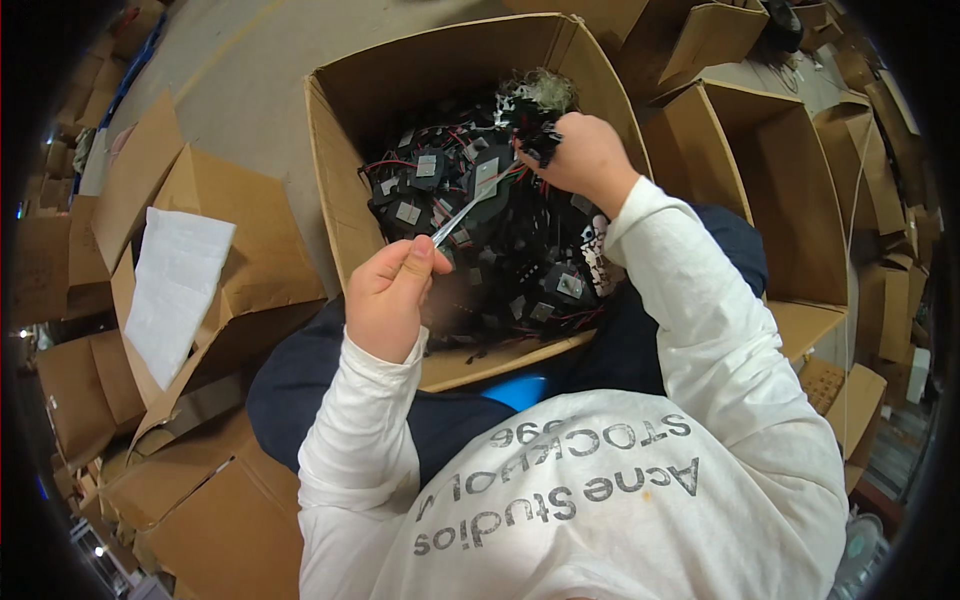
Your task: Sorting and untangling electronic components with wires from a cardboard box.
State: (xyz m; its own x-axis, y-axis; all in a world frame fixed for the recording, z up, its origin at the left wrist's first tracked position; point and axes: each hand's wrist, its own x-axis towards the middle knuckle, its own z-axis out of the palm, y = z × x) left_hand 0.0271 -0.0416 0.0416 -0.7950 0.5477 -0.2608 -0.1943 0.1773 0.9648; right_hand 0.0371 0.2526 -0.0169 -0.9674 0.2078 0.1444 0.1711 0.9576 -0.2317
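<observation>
My left hand (pixel 388 295) is closed in a pinch on one end of a thin, shiny whitish strip (pixel 462 217). The strip runs taut up and to the right, toward my other hand. My right hand (pixel 592 158) is closed round a bunch of black parts (pixel 540 140), with white pieces and a pale stringy tangle at its far side. What exactly is inside that fist is hidden. Both hands are over an open cardboard box (pixel 333 175), the left near its left wall. Inside lie many black parts with square silvery plates (pixel 408 212) and red and black wires.
On the left, a white sheet (pixel 180 285) lies over an open carton (pixel 250 235). Another open box (pixel 780 190) stands on the right. A flattened carton (pixel 225 520) is at lower left. Something blue (pixel 517 392) shows between my legs, below the box's near edge.
</observation>
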